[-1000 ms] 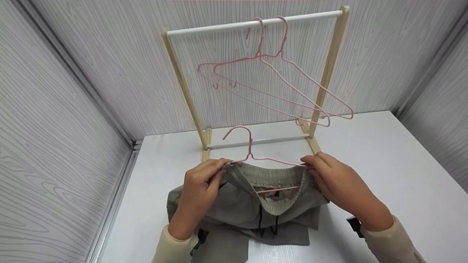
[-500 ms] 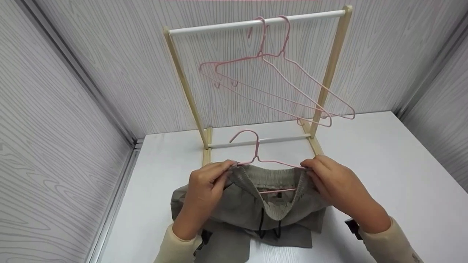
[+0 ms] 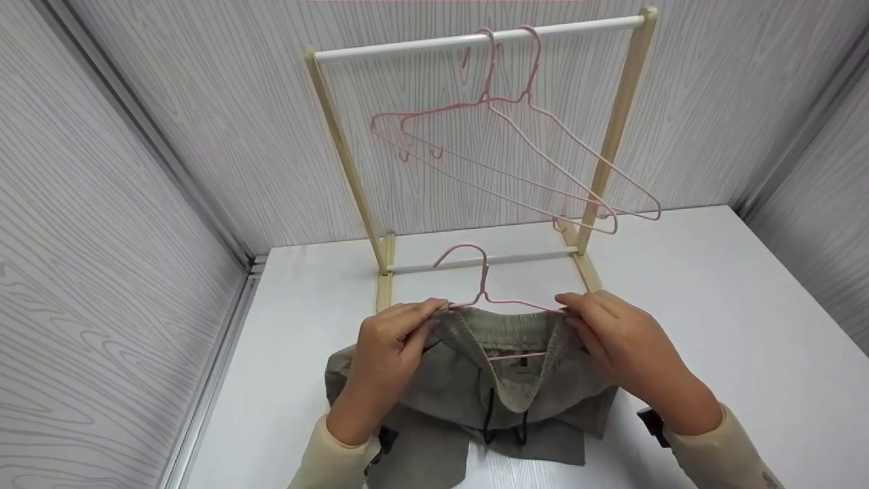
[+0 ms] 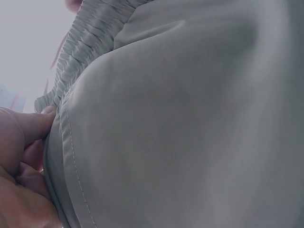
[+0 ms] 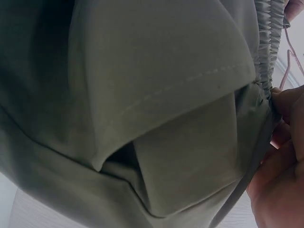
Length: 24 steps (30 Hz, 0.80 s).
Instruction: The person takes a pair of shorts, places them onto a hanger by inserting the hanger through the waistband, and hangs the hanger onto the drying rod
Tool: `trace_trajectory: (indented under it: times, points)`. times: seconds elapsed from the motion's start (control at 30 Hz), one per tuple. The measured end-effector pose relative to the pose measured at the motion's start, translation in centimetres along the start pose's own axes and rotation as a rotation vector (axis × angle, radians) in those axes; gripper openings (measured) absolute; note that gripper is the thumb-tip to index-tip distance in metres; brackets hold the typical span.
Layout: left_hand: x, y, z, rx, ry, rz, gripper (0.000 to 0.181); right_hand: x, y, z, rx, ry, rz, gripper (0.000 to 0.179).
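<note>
Grey-green shorts (image 3: 455,390) with a gathered elastic waistband and black drawstrings hang between my hands in the head view. A pink wire hanger (image 3: 485,277) runs inside the waistband; its hook and shoulders stick up above it, and its lower bar crosses the opening. At the left end of the waistband, my left hand (image 3: 390,353) pinches fabric and hanger between thumb and fingers. My right hand (image 3: 624,339) pinches the other end the same way. Both wrist views are filled mostly by the cloth (image 4: 156,123), with a pocket edge (image 5: 190,78) at the right wrist.
Behind the shorts stands a small rack with wooden legs (image 3: 614,136) and a white top rail (image 3: 421,45). Two pink hangers (image 3: 543,156) hang on the rail. White table (image 3: 706,272) lies beneath, with wood-grain panels (image 3: 129,272) at the sides and back.
My left hand has moved right, drawing the waistband ends closer together. The hanger's hook has shifted right and slightly down. My right hand stays nearly in place.
</note>
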State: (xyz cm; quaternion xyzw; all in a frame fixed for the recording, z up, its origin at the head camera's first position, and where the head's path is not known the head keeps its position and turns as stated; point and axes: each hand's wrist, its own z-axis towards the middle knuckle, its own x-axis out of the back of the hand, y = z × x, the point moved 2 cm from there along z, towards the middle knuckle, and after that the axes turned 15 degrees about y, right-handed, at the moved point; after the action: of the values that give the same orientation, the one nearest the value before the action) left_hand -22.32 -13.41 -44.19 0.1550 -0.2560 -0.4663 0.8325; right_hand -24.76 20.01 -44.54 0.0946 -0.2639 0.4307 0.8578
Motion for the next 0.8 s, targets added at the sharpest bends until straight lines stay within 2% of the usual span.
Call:
trace_trajectory:
  times: [0.1,0.23,0.47,0.6,0.7,0.8]
  points:
    - [0.0,0.1,0.0,-0.012,-0.016,0.017,0.028,-0.1,0.0,0.0,0.003,0.008,0.0,0.022]
    - [0.2,-0.1,0.0,-0.068,-0.029,0.044,0.03,-0.3,-0.1,0.0,0.002,0.004,0.0,0.014]
    - [0.8,-0.4,0.3,-0.174,-0.083,0.06,0.035,-0.3,-0.3,-0.1,-0.027,0.003,0.021,0.023]
    - [0.9,-0.7,0.4,-0.229,-0.104,0.092,0.037,-0.3,-0.2,0.0,-0.023,0.035,0.034,0.022]
    - [1.2,-0.9,0.4,-0.242,-0.122,0.141,0.039,-0.2,-0.1,0.0,-0.026,0.063,0.037,0.024]
    - [1.7,-1.0,0.4,-0.228,-0.144,0.193,0.043,0.0,-0.1,0.0,-0.033,0.08,0.029,0.031]
